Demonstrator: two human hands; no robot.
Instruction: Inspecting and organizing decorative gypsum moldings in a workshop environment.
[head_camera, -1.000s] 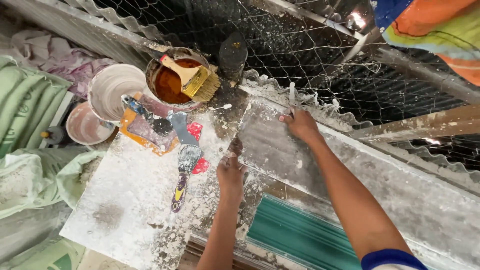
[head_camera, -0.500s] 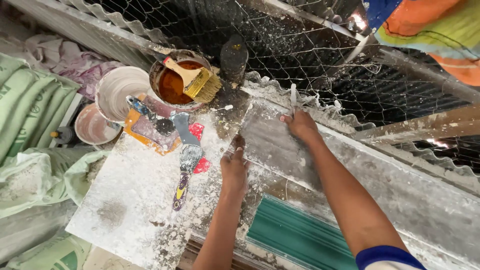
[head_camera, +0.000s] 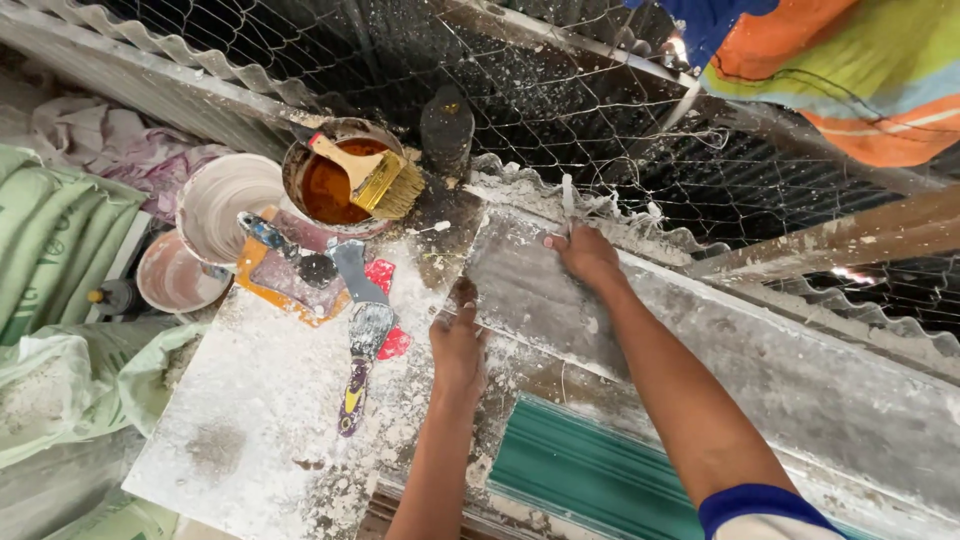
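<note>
A long grey panel (head_camera: 700, 350), crusted with white plaster, lies slanted across the bench from the centre to the lower right. My left hand (head_camera: 458, 340) grips its near left corner, thumb up against the edge. My right hand (head_camera: 585, 255) sits on the panel's far edge with its fingers curled over it, close to the wire mesh (head_camera: 560, 90). Both hands are dusted with white powder.
A white-caked board (head_camera: 260, 400) at left carries two putty knives (head_camera: 362, 330) and an orange trowel (head_camera: 285, 275). Behind it stand a pot of brown liquid (head_camera: 320, 190) with a brush (head_camera: 375, 178) laid across it, two white buckets (head_camera: 225, 200), and a dark bottle (head_camera: 447, 125). Green sacks (head_camera: 40, 250) lie at left, with teal moulding (head_camera: 590, 480) below.
Both hands stay on the panel in much the same place. The view has drifted slightly, so the pot and buckets sit a little further right.
</note>
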